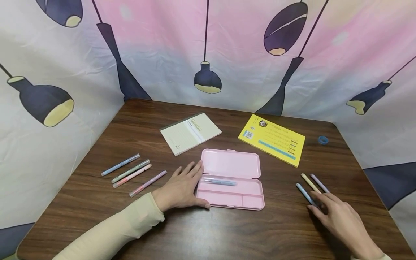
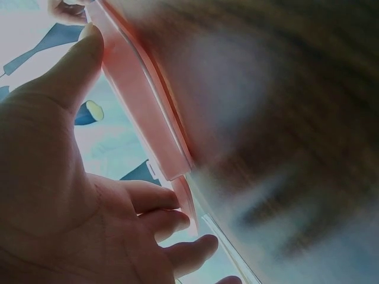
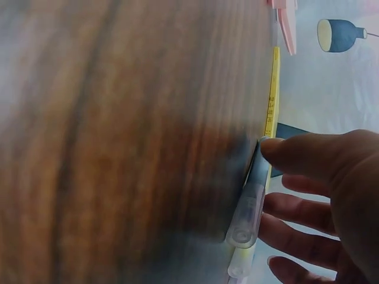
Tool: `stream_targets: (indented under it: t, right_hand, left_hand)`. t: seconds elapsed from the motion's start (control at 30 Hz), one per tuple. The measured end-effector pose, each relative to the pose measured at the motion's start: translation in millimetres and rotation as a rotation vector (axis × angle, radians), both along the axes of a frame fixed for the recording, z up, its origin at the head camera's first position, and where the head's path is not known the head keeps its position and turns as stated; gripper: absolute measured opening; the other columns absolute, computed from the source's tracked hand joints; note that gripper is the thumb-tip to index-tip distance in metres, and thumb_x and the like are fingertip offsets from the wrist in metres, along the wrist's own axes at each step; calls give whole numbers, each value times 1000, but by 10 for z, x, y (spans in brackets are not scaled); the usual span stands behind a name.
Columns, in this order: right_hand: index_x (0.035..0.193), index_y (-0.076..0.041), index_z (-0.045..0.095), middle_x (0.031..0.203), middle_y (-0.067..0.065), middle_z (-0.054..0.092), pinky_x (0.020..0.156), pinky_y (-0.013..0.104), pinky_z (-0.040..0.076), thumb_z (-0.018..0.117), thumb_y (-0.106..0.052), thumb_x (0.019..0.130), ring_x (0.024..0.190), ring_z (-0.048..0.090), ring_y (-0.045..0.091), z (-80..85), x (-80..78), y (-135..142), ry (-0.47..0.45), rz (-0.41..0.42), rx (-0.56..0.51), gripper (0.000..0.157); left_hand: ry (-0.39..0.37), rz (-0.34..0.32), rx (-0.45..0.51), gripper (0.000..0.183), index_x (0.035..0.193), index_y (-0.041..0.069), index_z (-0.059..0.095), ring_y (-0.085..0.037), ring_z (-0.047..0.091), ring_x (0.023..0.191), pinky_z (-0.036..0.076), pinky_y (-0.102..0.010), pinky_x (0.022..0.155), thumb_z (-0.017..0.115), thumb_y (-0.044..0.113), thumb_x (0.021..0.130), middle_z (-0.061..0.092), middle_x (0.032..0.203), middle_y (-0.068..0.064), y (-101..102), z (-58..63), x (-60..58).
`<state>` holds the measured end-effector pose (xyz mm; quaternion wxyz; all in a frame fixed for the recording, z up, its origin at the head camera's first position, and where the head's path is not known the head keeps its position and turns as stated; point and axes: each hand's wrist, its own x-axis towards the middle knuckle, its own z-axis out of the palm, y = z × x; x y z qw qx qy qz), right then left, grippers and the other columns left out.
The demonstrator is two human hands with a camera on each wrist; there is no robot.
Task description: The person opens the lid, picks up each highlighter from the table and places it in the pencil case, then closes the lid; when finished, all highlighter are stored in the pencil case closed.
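A pink pencil case (image 1: 251, 187) lies open on the table, its lid folded back. One blue pen (image 1: 221, 182) is in its long upper compartment. My left hand (image 1: 182, 186) rests against the case's left side with fingers spread. In the left wrist view, the thumb touches the front edge of the pink case (image 2: 142, 112). On the right, my right hand (image 1: 341, 216) pinches another blue pen (image 1: 304, 193) between thumb and fingers. That pen's clear end (image 3: 244, 228) points toward the right wrist camera. Beside it lie a yellow pen (image 1: 310, 182) and a purple pen (image 1: 319, 182), partly behind the hand.
Several pens lie on the left, among them a blue one (image 1: 120, 165), a green one (image 1: 130, 171) and a purple one (image 1: 148, 183). Behind the case are a cream notebook (image 1: 191, 133) and a yellow book (image 1: 273, 139). A blue tape roll (image 1: 323, 140) sits at the back right.
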<state>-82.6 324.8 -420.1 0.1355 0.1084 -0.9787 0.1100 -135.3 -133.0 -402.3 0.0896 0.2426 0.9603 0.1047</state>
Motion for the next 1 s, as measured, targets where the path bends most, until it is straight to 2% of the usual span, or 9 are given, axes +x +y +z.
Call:
stream_targets:
  t: [0.1,0.33,0.63,1.0]
  right_hand:
    - [116,-9,73,86,-4,65,48,23,29,83,-20,80,54,36,-4,-20,-6,9,16,21,24,39]
    - [112,-10,74,96,3,70,50,26,33,84,-18,79,60,44,1,-49,-19,17,-6,35,59,35]
    - [114,-10,73,83,-7,57,48,23,29,79,-8,83,59,37,-2,-58,-30,10,-61,29,16,32]
    - [114,-11,74,80,-10,51,49,23,28,77,-7,84,61,37,-1,-66,-32,13,-76,22,17,30]
  left_hand:
    - [-3,2,2,122,158,4,24,-36,18,151,20,-64,115,69,77,71,14,166,-11,2,3,1]
    - [4,0,-2,121,158,4,26,-36,18,151,20,-63,115,69,78,71,14,167,-11,4,8,-2]
    - [12,0,-2,122,158,5,26,-36,18,151,20,-64,115,68,78,71,14,167,-10,2,-1,-7]
    - [7,-1,6,121,157,4,26,-37,19,151,21,-64,114,69,77,71,15,166,-11,5,9,8]
